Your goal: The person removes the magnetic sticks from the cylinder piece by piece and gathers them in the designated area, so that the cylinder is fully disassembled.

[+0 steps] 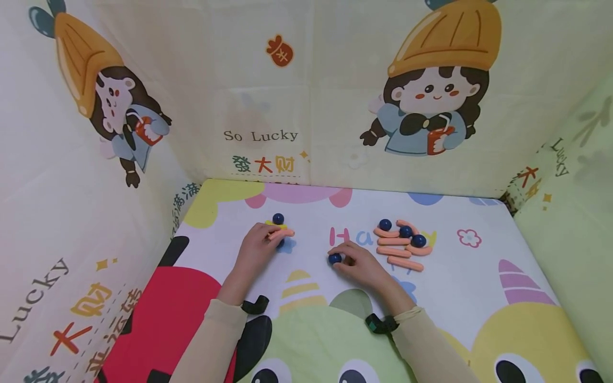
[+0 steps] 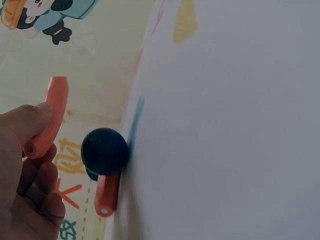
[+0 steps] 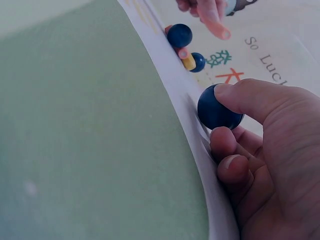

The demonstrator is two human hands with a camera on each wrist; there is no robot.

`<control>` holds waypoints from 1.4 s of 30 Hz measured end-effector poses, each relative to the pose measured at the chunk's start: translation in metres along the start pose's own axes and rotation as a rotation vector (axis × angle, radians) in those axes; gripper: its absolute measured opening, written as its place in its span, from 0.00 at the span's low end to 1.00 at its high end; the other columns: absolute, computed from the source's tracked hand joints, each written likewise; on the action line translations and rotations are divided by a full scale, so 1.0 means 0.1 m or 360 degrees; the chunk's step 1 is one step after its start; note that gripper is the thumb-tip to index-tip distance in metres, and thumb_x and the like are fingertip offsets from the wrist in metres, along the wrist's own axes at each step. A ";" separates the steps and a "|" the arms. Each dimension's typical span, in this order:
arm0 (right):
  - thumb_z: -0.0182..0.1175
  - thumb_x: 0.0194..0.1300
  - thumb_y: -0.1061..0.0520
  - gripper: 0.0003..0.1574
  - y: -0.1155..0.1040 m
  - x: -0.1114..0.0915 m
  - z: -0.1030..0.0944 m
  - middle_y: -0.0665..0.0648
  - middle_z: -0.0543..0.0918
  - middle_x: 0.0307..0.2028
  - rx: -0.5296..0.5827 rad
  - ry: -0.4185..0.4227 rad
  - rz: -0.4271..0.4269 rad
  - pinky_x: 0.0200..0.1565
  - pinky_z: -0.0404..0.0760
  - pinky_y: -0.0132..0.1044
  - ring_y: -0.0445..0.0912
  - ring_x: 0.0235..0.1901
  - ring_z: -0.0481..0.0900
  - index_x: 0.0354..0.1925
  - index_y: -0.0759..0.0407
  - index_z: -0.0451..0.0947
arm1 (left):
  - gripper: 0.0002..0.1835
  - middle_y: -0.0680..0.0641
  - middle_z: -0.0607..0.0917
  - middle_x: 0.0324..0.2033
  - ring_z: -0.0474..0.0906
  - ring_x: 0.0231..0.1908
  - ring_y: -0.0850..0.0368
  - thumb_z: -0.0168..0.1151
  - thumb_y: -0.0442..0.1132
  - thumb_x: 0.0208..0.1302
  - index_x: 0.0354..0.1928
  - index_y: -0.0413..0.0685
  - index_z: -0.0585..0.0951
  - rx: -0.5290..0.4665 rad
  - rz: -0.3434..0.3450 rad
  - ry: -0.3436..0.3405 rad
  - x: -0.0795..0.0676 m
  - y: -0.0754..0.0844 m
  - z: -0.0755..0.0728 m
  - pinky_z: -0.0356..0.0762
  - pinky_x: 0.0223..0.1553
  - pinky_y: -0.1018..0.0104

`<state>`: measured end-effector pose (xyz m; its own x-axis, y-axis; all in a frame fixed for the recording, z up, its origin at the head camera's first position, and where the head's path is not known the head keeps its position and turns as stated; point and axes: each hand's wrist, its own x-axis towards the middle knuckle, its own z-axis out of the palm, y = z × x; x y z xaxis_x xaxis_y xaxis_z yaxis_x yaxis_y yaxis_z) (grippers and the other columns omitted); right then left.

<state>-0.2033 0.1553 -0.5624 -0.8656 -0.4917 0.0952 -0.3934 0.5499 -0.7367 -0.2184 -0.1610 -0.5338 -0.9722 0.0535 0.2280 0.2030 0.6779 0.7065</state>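
Note:
My left hand pinches a curved orange stick between thumb and fingers, raised off the table. Below it in the head view lie a dark blue ball and another blue ball, partly covered by the hand. In the right wrist view, a short yellow stick touches one of these balls. The left wrist view shows an orange stick against the nearer ball. My right hand holds a dark blue ball by thumb and fingertips, close to the tabletop.
Right of my right hand lie several orange sticks, straight and curved, with three blue balls among them. The table has a cartoon-printed cover. Printed cloth walls rise behind it and at both sides.

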 end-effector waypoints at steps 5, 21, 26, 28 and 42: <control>0.64 0.67 0.49 0.20 0.01 0.00 0.00 0.42 0.77 0.48 0.0011 -0.0002 -0.0008 0.37 0.77 0.31 0.37 0.34 0.74 0.57 0.36 0.78 | 0.19 0.65 0.80 0.42 0.74 0.43 0.67 0.62 0.66 0.60 0.50 0.74 0.84 0.0001 -0.0034 -0.0084 -0.11 -0.17 -0.01 0.77 0.45 0.63; 0.64 0.67 0.49 0.23 0.06 0.03 0.04 0.42 0.77 0.48 -0.0020 0.0033 0.0012 0.35 0.76 0.30 0.38 0.33 0.73 0.59 0.37 0.76 | 0.15 0.58 0.80 0.36 0.73 0.38 0.60 0.68 0.63 0.57 0.37 0.64 0.82 0.0015 -0.0002 -0.0255 -0.17 -0.44 -0.03 0.76 0.43 0.62; 0.64 0.67 0.50 0.23 0.06 0.04 0.03 0.42 0.77 0.49 -0.0026 0.0031 0.0037 0.36 0.76 0.31 0.39 0.33 0.73 0.59 0.39 0.77 | 0.16 0.58 0.81 0.38 0.73 0.40 0.58 0.68 0.61 0.58 0.39 0.62 0.82 -0.0017 -0.0010 -0.0244 -0.17 -0.47 0.00 0.77 0.44 0.60; 0.64 0.67 0.51 0.23 0.06 0.04 0.03 0.42 0.77 0.50 -0.0027 0.0029 0.0042 0.36 0.76 0.31 0.39 0.34 0.73 0.59 0.38 0.76 | 0.16 0.58 0.81 0.37 0.73 0.39 0.58 0.68 0.61 0.58 0.39 0.62 0.82 -0.0013 0.0004 -0.0236 -0.16 -0.48 0.01 0.77 0.44 0.60; 0.64 0.67 0.51 0.25 0.04 0.04 0.02 0.43 0.77 0.53 -0.0005 0.0017 0.0054 0.36 0.76 0.31 0.40 0.34 0.73 0.61 0.38 0.75 | 0.12 0.59 0.81 0.37 0.72 0.37 0.60 0.70 0.58 0.58 0.37 0.63 0.82 0.0046 0.0106 -0.0225 -0.15 -0.49 0.01 0.77 0.43 0.62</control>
